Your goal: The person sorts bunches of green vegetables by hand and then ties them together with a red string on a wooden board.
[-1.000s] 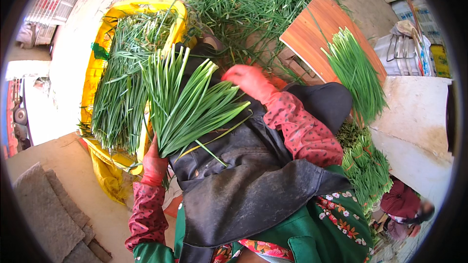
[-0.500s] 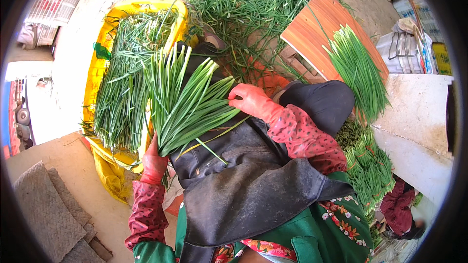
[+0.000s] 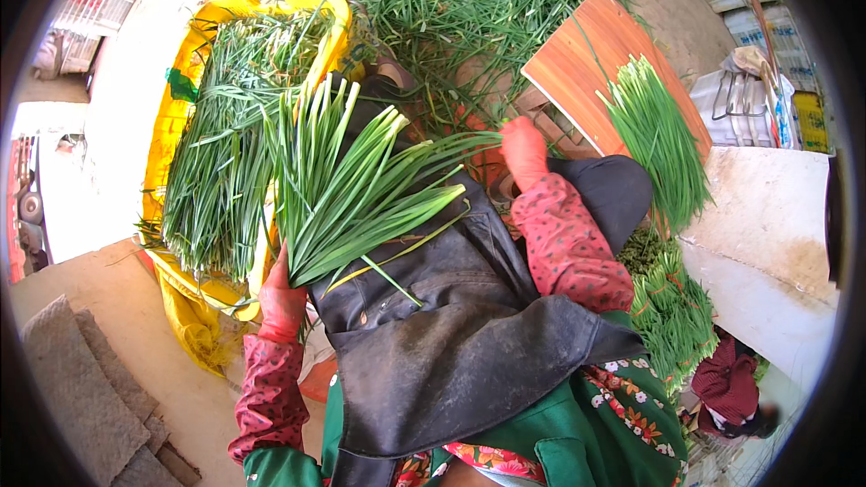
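Observation:
A fanned bunch of garlic chives (image 3: 347, 207) lies across the black apron (image 3: 451, 361) on my lap, pale stem ends pointing up and right. My left hand (image 3: 283, 305), in a pink rubber glove, is closed around its leafy lower end. A few chives stretch out from the bunch to my right hand (image 3: 525, 153), gloved alike, whose fingers pinch their pale ends. Left of the bunch stands a yellow crate (image 3: 161, 162) packed with more chives (image 3: 225, 162). One yellowed leaf (image 3: 397, 257) lies on the apron below the bunch.
A wood-grain board (image 3: 577, 45) at upper right bears a neat sheaf of chives (image 3: 658, 135). Loose leaves (image 3: 478, 9) cover the floor ahead. Tied bundles (image 3: 672, 316) lie at my right, with another person's dark red sleeve (image 3: 726, 383) beyond. Grey mats (image 3: 81, 388) lie lower left.
My right hand has moved right and up, away from the bunch, drawing a few chives out with it. My left hand keeps its hold.

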The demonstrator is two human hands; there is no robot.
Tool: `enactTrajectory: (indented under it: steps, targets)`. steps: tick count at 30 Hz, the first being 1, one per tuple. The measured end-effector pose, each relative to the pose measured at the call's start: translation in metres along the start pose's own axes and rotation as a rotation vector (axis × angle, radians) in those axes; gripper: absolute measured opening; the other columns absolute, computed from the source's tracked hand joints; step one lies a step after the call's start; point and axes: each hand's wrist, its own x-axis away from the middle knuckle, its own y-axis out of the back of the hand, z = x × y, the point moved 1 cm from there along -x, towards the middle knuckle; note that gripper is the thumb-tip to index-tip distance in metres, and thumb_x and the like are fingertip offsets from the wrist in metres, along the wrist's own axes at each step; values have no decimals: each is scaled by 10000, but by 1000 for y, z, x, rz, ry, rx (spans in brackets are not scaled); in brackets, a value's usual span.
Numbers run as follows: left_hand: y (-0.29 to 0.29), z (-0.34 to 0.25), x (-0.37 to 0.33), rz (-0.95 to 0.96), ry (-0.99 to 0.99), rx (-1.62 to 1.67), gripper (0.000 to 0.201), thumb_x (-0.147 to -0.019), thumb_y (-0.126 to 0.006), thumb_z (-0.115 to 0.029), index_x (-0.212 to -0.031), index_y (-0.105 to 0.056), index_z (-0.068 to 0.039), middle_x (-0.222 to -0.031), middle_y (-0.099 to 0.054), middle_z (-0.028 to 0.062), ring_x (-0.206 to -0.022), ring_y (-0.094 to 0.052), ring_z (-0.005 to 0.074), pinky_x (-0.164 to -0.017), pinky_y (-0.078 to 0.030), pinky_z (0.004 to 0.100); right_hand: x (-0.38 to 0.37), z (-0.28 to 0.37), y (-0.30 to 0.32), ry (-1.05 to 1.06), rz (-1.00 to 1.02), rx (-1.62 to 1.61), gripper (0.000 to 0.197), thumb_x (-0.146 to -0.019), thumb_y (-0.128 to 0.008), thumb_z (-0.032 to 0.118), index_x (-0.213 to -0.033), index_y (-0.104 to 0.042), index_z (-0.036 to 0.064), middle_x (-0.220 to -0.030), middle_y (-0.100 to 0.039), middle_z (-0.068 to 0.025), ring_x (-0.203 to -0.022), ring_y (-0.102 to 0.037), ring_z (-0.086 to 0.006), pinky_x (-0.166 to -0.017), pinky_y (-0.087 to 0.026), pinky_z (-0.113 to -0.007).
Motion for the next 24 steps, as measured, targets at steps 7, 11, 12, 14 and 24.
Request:
enactTrajectory:
  steps: [7, 11, 12, 14, 24]
  targets:
    - [-4, 12, 7, -5, 14, -42, 726, -737, -676, -46, -1401, -414, -174, -1154, -625, 151, -984, -640, 309, -785, -517, 349, -39, 20, 70, -625, -167, -937, 265, -961, -467, 259, -872, -589, 41, -729, -612, -60, -496, -487, -115, -436, -401, -285]
    - [10, -10, 2, -65, 12, -173, 736, -746, -668, -58, -1413, -392, -200, -1174, -613, 151, -941, -649, 317, -728, -530, 362, -44, 77, 85, -596, -195, -1612, 228, -972, -487, 242, -948, -575, 32, -760, -613, -52, -471, -414, -97, -452, -392, -255]
    - [13, -19, 0, -86, 23, -209, 740, -748, -665, -58, -1417, -385, -207, -1182, -609, 150, -930, -653, 317, -712, -533, 366, -34, 104, 85, -459, -107, -1519, 241, -970, -495, 254, -955, -570, 25, -782, -617, -60, -483, -437, -96, -469, -412, -256]
    - [24, -30, -1, -151, -47, -355, 768, -737, -657, -57, -1425, -370, -242, -986, -632, 131, -698, -638, 345, -577, -508, 417, 1, 165, 66, -161, 62, -1096, 214, -963, -500, 212, -992, -552, 7, -840, -624, -83, -527, -517, -112, -512, -459, -269]
    - [60, -39, -2, -75, -312, -473, 836, -692, -695, -80, -1441, -332, -157, -922, -642, 138, -646, -622, 315, -533, -484, 394, 77, 200, -33, 769, 389, -140, 165, -886, -576, 251, -891, -546, 90, -845, -599, -131, -768, -601, -364, -643, -478, -475]
